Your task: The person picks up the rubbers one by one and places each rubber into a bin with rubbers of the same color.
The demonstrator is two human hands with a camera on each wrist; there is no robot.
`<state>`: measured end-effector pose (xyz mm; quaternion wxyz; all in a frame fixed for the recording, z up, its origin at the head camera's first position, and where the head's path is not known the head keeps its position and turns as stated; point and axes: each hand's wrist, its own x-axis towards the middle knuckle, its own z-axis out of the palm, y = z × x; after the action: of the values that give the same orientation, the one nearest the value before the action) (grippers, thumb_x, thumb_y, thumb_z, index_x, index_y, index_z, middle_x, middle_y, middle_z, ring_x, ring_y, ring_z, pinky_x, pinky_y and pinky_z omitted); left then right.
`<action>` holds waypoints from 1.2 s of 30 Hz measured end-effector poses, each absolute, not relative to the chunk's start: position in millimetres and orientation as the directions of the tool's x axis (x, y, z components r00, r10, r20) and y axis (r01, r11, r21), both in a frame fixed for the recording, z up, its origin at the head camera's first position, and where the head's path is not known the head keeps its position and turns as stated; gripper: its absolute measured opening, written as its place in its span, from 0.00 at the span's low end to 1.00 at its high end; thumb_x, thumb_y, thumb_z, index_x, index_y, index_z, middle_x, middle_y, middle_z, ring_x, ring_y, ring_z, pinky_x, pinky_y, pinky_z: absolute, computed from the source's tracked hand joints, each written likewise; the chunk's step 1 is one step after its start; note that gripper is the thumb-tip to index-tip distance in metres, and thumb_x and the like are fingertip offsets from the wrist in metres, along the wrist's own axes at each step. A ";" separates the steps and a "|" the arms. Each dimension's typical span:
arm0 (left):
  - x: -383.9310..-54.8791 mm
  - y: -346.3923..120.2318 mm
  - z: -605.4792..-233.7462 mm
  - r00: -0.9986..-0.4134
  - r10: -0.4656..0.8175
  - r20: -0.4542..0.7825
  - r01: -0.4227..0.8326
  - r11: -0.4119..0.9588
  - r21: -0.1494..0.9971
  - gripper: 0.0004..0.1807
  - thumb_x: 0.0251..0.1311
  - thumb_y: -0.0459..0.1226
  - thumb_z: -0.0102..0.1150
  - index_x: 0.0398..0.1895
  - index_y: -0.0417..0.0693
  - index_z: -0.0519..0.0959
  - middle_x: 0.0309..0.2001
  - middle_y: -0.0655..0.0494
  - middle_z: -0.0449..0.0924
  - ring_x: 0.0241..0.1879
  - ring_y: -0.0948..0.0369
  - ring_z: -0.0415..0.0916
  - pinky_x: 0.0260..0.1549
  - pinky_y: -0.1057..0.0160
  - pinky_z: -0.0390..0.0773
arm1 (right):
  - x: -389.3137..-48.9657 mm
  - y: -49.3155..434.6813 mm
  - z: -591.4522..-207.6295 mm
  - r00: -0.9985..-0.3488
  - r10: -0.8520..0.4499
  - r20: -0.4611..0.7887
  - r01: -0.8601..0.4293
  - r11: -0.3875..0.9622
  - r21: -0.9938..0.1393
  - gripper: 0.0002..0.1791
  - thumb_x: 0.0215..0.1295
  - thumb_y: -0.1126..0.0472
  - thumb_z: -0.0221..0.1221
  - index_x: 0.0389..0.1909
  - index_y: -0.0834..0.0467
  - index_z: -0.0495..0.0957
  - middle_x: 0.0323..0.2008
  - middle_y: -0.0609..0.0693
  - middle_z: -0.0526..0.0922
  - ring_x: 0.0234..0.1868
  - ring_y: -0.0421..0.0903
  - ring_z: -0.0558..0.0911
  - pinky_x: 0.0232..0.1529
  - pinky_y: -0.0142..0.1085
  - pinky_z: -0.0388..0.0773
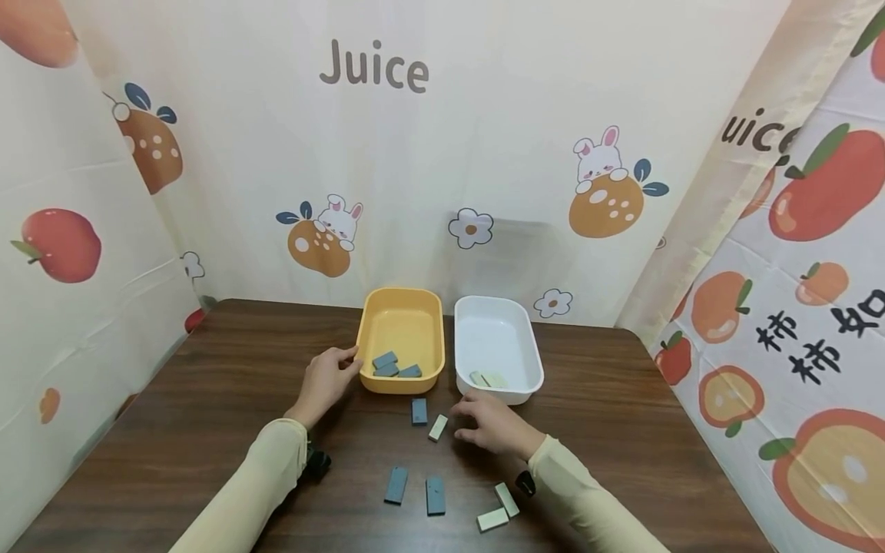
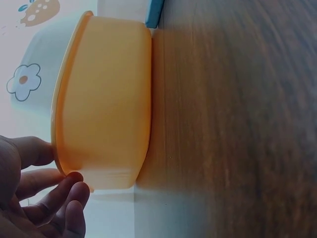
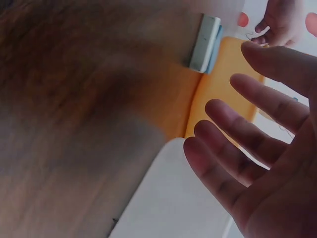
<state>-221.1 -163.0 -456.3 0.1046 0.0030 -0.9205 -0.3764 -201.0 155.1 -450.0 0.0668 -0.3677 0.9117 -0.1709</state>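
Observation:
My left hand (image 1: 326,382) pinches the left rim of a yellow plastic bin (image 1: 401,303). Several grey-blue blocks (image 1: 385,359) lie inside at its near end. In the left wrist view the fingers (image 2: 55,198) bend at the bin's rim. My right hand (image 1: 496,424) holds nothing, its fingers (image 3: 247,129) spread and slightly bent just in front of a white bin (image 1: 494,307). Left of its fingertips lies a pale green block (image 1: 438,428), with a grey-blue block (image 1: 419,412) close by. Pale green blocks (image 1: 487,379) lie in the white bin.
Two more grey-blue blocks (image 1: 396,485) lie nearer the front of the brown wooden table (image 1: 276,338). To their right, two pale green blocks (image 1: 492,520) lie at an angle to each other. A fruit-printed curtain (image 1: 442,153) hangs behind the bins.

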 end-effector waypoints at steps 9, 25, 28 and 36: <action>-222.5 -164.0 -456.9 -0.981 -0.088 0.173 0.059 0.713 0.698 0.22 0.64 0.41 0.60 0.59 0.42 0.78 0.49 0.43 0.82 0.44 0.51 0.79 0.44 0.50 0.78 | -201.1 147.4 -459.6 -0.700 -0.712 -0.045 -0.657 0.668 -0.350 0.16 0.61 0.56 0.66 0.50 0.52 0.83 0.46 0.47 0.78 0.44 0.39 0.73 0.47 0.34 0.74; -222.8 -164.2 -456.5 -0.981 -0.080 0.177 0.072 0.699 0.712 0.22 0.64 0.41 0.60 0.59 0.42 0.78 0.49 0.44 0.81 0.44 0.51 0.79 0.44 0.51 0.78 | -202.5 141.5 -463.2 -0.670 -0.741 -0.056 -0.678 0.640 -0.360 0.17 0.57 0.62 0.67 0.48 0.47 0.84 0.45 0.45 0.78 0.40 0.36 0.72 0.43 0.31 0.73; -223.5 -165.0 -457.7 -0.981 -0.084 0.174 0.067 0.698 0.713 0.22 0.64 0.41 0.60 0.59 0.42 0.78 0.49 0.44 0.81 0.44 0.52 0.79 0.44 0.51 0.79 | -202.8 141.1 -464.8 -0.670 -0.740 -0.055 -0.675 0.639 -0.370 0.16 0.56 0.62 0.68 0.46 0.47 0.84 0.44 0.44 0.78 0.39 0.36 0.71 0.41 0.30 0.72; -224.6 -166.0 -459.6 -0.980 -0.092 0.179 0.064 0.698 0.713 0.22 0.64 0.41 0.60 0.59 0.42 0.78 0.49 0.44 0.82 0.44 0.52 0.79 0.43 0.51 0.79 | -203.5 141.8 -467.8 -0.684 -0.728 -0.043 -0.661 0.644 -0.385 0.10 0.56 0.60 0.69 0.39 0.47 0.85 0.38 0.41 0.77 0.38 0.36 0.72 0.40 0.29 0.73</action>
<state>-224.6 -166.0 -459.6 0.1007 0.0075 -0.9160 -0.3883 -203.5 141.8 -467.8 0.0972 -0.3851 0.9015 -0.1720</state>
